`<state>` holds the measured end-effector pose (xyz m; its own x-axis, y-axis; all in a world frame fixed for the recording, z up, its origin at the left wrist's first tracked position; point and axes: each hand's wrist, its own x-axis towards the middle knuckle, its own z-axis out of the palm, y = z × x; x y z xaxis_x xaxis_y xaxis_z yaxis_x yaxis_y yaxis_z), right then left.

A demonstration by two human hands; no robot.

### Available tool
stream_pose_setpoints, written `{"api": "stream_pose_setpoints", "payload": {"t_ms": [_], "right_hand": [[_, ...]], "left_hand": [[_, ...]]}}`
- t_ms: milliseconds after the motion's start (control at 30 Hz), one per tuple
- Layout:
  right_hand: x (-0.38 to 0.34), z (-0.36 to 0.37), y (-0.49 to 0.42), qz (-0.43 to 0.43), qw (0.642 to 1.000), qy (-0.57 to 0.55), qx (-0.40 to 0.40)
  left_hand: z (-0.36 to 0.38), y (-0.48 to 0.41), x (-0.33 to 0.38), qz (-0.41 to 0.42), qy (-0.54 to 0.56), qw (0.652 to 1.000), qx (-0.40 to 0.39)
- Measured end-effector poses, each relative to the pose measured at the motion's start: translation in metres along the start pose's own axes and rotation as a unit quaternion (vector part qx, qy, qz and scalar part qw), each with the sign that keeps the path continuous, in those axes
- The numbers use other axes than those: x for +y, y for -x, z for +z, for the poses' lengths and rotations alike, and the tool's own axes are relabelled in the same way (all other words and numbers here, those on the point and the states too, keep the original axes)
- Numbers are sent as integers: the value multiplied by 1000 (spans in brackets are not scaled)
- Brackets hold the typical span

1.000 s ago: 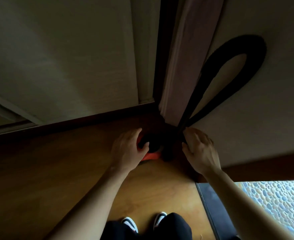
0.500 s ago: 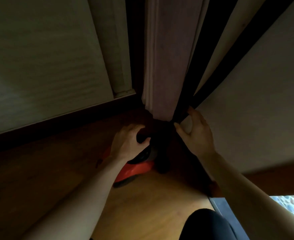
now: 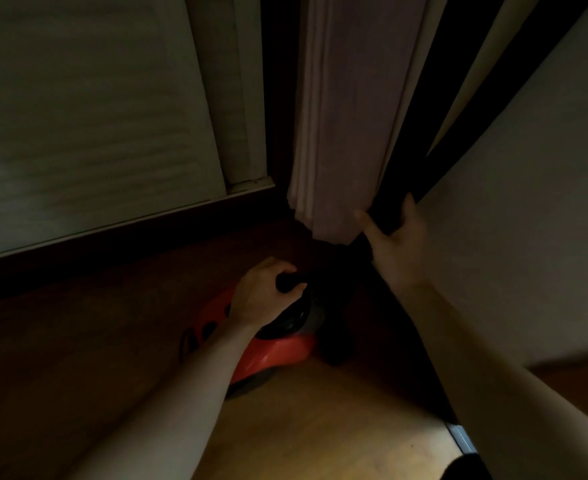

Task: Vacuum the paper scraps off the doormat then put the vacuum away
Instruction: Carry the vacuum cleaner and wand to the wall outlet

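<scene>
A red and black canister vacuum [image 3: 272, 355] sits on the wooden floor in a dark corner. My left hand [image 3: 261, 296] is closed around the black handle on top of it. My right hand [image 3: 394, 244] is higher and to the right, fingers and thumb wrapped around the black hose [image 3: 420, 140], which rises along the white wall in two dark strands. The base of the hose is lost in shadow beside the vacuum. No doormat or paper scraps are in view.
A pale folded panel [image 3: 348, 126] hangs down into the corner just left of my right hand. A white slatted door [image 3: 88, 133] fills the left, above a dark skirting. A metal threshold strip [image 3: 462, 441] shows at the lower right.
The view has closed in on the corner. The vacuum body now stands further out to the left. My right hand has slid higher up the hose and the left has tightened on the handle.
</scene>
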<state>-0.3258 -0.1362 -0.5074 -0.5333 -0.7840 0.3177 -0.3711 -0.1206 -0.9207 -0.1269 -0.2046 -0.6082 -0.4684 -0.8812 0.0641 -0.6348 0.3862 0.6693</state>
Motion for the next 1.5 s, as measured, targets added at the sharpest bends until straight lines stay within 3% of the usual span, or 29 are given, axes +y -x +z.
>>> {"api": "stream_pose_setpoints", "payload": {"t_ms": [100,233,467,633,867,1033,1333,1500], "right_hand": [[-2,4,4,0,1000,-25,-1],[-4,5,16,-23,998,-47,20],[-12,5,28,-26,997,-79,5],[-17,11,25,-4,998,-66,-9],[-78,24,11,4,995,-95,-8],[-164,19,-7,25,993,-113,-33],[-409,-26,-32,65,991,-85,-82],[-554,-61,-47,63,991,-76,-91]], "left_hand": [[0,-7,-5,3,-42,999,-20],[-5,-4,-10,-65,-82,993,-51],[-18,14,-12,-93,-18,994,-44],[-35,28,-12,-112,58,992,6],[-88,36,16,-143,106,984,32],[-167,53,73,-149,102,982,53],[-384,90,248,-182,90,977,61],[-502,112,352,-156,98,981,61]]}}
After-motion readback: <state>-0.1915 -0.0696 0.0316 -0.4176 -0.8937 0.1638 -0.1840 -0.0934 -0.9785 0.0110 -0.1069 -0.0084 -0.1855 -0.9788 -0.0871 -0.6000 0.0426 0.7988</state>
